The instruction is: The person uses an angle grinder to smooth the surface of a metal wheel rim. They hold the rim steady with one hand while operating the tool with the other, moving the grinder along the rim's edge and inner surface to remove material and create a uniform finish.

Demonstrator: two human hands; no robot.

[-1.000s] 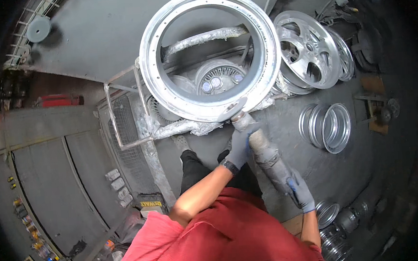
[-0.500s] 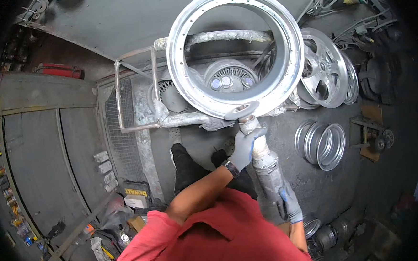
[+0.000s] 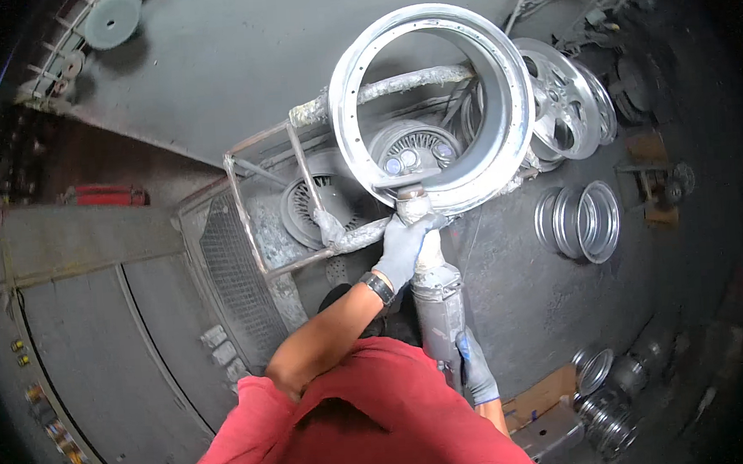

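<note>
Grey work gloves cover both hands. My left hand (image 3: 404, 251) is wrapped round the pale, taped neck of a long grey angle grinder (image 3: 440, 313). Lower down, my right hand (image 3: 477, 368) grips the grinder's rear body near its handle. A flat round disc (image 3: 406, 179) at the tool's head lies nearly edge-on against the lower left lip of a shiny wheel rim (image 3: 471, 192). The rim is a wide ring with small holes round its edge. It leans on a metal frame (image 3: 302, 168) with wrapped, dusty bars. Whether the disc is spinning cannot be seen.
Behind the frame lie two slotted wheels (image 3: 307, 215). A spoked wheel (image 3: 559, 97) stands to the right, with a rim barrel (image 3: 592, 223) on the floor below it. More rims (image 3: 597, 371) and a cardboard piece (image 3: 545, 393) are at lower right. A mesh panel (image 3: 242, 265) stands left.
The grinder's head has slid left along the rim's lower lip, and its disc now shows more edge-on. Both hands moved left with it, keeping their grip. The whole view has tilted.
</note>
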